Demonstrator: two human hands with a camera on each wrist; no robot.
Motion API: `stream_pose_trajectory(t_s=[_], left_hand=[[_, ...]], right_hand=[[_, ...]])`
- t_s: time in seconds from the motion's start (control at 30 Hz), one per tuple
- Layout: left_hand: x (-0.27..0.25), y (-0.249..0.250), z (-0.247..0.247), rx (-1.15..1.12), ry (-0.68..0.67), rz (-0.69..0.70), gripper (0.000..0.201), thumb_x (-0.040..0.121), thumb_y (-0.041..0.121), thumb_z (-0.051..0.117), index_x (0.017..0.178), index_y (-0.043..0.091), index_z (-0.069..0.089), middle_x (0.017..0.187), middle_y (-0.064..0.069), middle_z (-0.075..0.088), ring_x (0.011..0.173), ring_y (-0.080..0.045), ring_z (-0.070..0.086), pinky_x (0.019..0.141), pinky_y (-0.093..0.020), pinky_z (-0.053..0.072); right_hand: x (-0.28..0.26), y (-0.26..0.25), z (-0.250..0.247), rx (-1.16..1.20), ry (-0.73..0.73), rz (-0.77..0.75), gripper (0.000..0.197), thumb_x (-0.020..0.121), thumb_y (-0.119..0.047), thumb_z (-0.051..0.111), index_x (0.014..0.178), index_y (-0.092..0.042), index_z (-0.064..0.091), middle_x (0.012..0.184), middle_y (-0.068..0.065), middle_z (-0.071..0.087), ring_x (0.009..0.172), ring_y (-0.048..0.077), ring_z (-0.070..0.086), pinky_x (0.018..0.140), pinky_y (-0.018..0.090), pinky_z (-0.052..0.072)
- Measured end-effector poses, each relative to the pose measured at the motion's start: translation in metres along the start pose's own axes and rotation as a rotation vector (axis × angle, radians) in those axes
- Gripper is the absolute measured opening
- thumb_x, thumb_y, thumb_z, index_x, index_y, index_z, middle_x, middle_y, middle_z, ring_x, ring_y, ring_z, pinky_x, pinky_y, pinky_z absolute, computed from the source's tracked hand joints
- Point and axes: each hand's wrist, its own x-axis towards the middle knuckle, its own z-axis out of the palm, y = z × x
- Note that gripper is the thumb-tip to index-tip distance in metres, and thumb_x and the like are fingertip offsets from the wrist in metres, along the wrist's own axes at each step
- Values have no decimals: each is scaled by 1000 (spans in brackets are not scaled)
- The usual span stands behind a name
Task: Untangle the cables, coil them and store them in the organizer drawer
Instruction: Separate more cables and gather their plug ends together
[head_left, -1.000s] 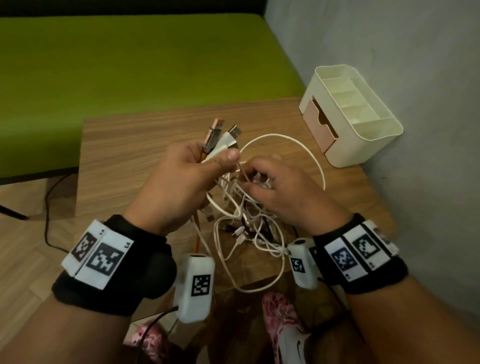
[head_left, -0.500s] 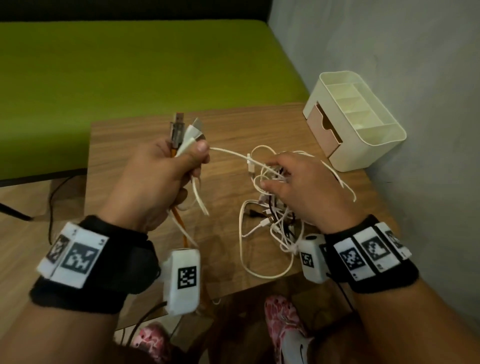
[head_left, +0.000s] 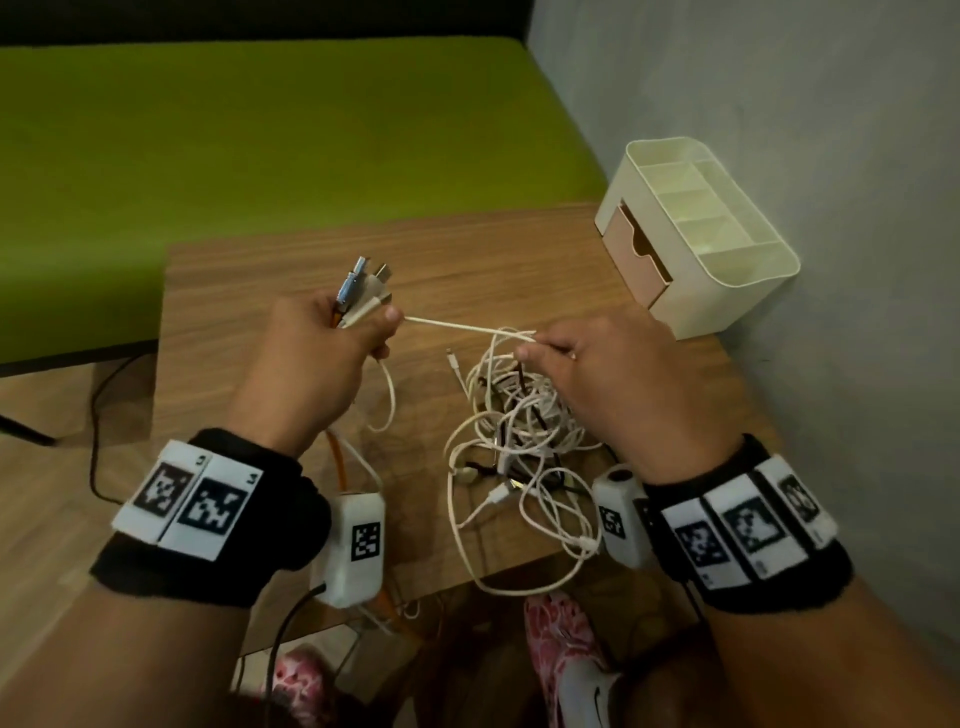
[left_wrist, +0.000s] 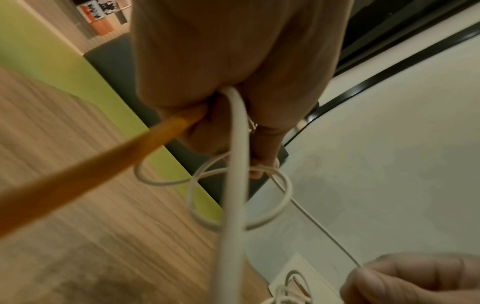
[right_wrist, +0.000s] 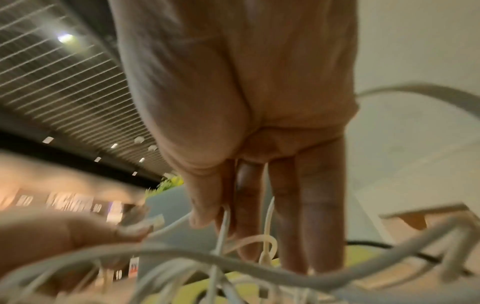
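A tangle of white and dark cables (head_left: 519, 436) lies on the wooden table (head_left: 260, 280). My left hand (head_left: 332, 353) grips a bunch of plug ends (head_left: 363, 291), with an orange cable (left_wrist: 78, 174) and a thick white cable (left_wrist: 233, 185) hanging from the fist. My right hand (head_left: 613, 374) pinches a thin white cable (head_left: 457, 326) between thumb and forefinger just above the tangle. That cable runs taut between the two hands. In the right wrist view the thumb (right_wrist: 205, 205) presses the strand against the fingers. The cream organizer (head_left: 696, 234) with a pink drawer (head_left: 631, 254) stands at the table's far right, its drawer shut.
A green bench (head_left: 260, 130) runs behind the table. A grey wall (head_left: 831, 208) stands close on the right, right behind the organizer. Loops of white cable (head_left: 519, 587) hang over the table's near edge. A dark cord (head_left: 96, 415) trails on the floor at the left.
My hands have moved apart: the left carried the plug ends to the left, the right stayed at the tangle, and one white cable has been drawn straight between them. The tangle now lies lower on the table.
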Motion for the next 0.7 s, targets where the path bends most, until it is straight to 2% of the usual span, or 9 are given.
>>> stream_pose_trajectory(t_s=[0.13,0.2,0.27,0.3,0.37,0.43,0.53,0.63,0.7], left_hand=[[-2,0,3,146,37,40,19,88,32,71,72,23,67,53,15,60,41,4,46,51,-27,34],[-4,2,7,84,67,110,16,85,29,74,73,37,67,78,18,72,74,7,64,64,-22,43],[-9,7,14,-25,51,248,21,82,26,76,80,47,70,118,15,69,113,1,61,86,-17,44],[-14,11,18,-91,17,310,25,81,25,77,83,50,71,119,20,67,118,3,58,92,-17,45],[-23,18,25,-127,-78,356,27,80,24,77,82,51,71,97,32,69,105,6,64,86,-15,49],[-26,19,29,2,-139,364,13,84,26,74,81,38,72,76,25,69,81,0,67,71,-22,53],[-26,17,27,214,-191,370,21,89,34,68,73,20,65,54,16,57,49,-3,48,47,-23,33],[-27,25,18,259,-148,394,25,90,36,64,70,22,62,53,6,55,48,-10,46,48,-30,32],[-28,33,7,108,-39,393,22,92,34,63,71,28,62,57,10,61,49,-3,50,48,-23,37]], right_hand=[[2,1,8,94,164,-114,26,94,-47,58,91,-26,74,84,-13,68,81,12,58,71,31,44],[4,-1,12,455,127,-127,17,90,-37,68,88,-23,76,79,-10,69,74,9,61,66,27,48],[4,-6,16,703,36,-107,11,87,-28,73,91,-20,78,79,-6,73,74,8,66,67,27,53],[4,-8,19,734,10,-116,10,86,-27,74,92,-20,78,81,-5,74,75,9,68,70,32,55],[4,-11,23,729,4,-132,8,87,-26,73,91,-20,78,80,-3,74,74,11,69,70,38,55],[5,-11,25,729,33,-138,7,88,-24,72,91,-21,78,79,-5,74,74,9,67,66,31,53],[6,-11,25,700,52,-172,9,90,-24,70,90,-18,77,78,-4,72,72,9,65,61,23,49],[8,-8,29,688,-73,-150,8,91,-23,68,95,-19,74,79,-4,72,72,5,66,64,21,51],[12,-3,35,664,-180,-140,11,93,-22,65,101,-20,72,86,-6,73,78,3,68,72,25,54]])
